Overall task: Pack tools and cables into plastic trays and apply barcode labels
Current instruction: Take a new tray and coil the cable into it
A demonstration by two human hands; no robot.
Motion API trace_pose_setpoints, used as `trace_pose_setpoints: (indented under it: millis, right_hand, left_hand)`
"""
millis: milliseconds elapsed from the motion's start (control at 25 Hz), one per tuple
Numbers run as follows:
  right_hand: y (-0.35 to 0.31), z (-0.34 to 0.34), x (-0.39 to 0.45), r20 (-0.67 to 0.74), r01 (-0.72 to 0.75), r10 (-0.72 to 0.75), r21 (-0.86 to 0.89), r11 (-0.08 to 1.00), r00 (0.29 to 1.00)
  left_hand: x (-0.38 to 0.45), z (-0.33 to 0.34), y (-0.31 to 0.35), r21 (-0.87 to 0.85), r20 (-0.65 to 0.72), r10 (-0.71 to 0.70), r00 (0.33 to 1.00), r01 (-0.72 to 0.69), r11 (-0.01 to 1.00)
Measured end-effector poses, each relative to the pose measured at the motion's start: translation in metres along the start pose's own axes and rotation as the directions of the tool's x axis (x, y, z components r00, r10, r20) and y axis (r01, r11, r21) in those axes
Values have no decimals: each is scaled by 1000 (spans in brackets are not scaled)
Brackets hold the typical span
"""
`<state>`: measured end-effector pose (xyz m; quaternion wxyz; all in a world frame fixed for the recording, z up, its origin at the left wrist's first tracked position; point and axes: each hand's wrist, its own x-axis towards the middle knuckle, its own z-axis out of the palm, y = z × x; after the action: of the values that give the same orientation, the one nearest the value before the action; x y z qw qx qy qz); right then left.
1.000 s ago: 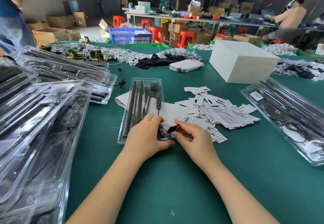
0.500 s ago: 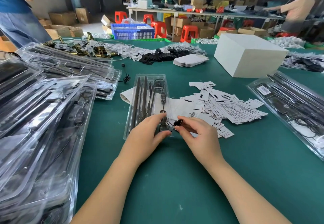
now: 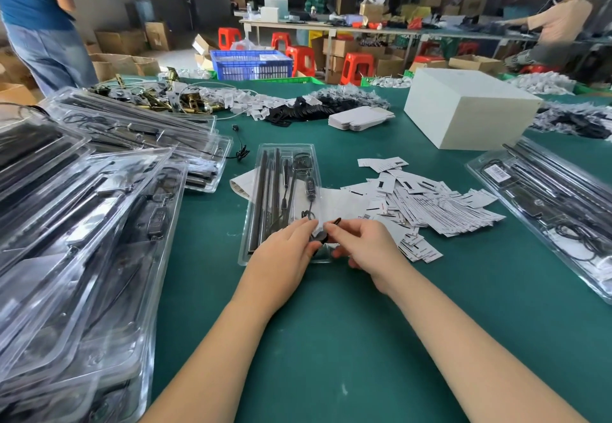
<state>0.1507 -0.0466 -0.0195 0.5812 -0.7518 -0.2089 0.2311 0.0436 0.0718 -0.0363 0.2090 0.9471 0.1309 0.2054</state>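
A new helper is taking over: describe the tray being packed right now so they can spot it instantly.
On the green table, go to the scattered pile of white barcode labels at the centre. The clear plastic tray lies alone along its left edge. Unlike the stacked trays on the left, both hands work a black cable at its near end.

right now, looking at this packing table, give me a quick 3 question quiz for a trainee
1. True or false: the open tray in front of the person already holds long black rods.
2. Multiple choice: the pile of barcode labels lies where relative to that tray? A) to its left B) to its right C) inside it
3. Short answer: what are the left hand and right hand working on at the tray's near end?

Key
1. True
2. B
3. A thin black cable, gripped by both hands.
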Motion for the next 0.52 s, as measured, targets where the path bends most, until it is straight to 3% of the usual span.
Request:
trace_pose_setpoints:
  millis: [160,240,320,520]
  right_hand:
    - [-15,-4,25,68,-181,184,-49,982,981]
    - [-16,-3,30,66,-206,208,-43,978,976]
    - [-14,3,35,5,-166,167,-78,983,986]
    - [3,22,29,-197,33,-120,-396,918,973]
  left_hand:
    - [0,0,-1,-22,-5,-3,1000,3,1000]
    - [-1,-1,0,-36,-13,-3,1000,3,999]
    - [-1,-2,0,-38,-23,14,1000,-15,999]
    - [0,0,0,38,-2,54,999,-53,998]
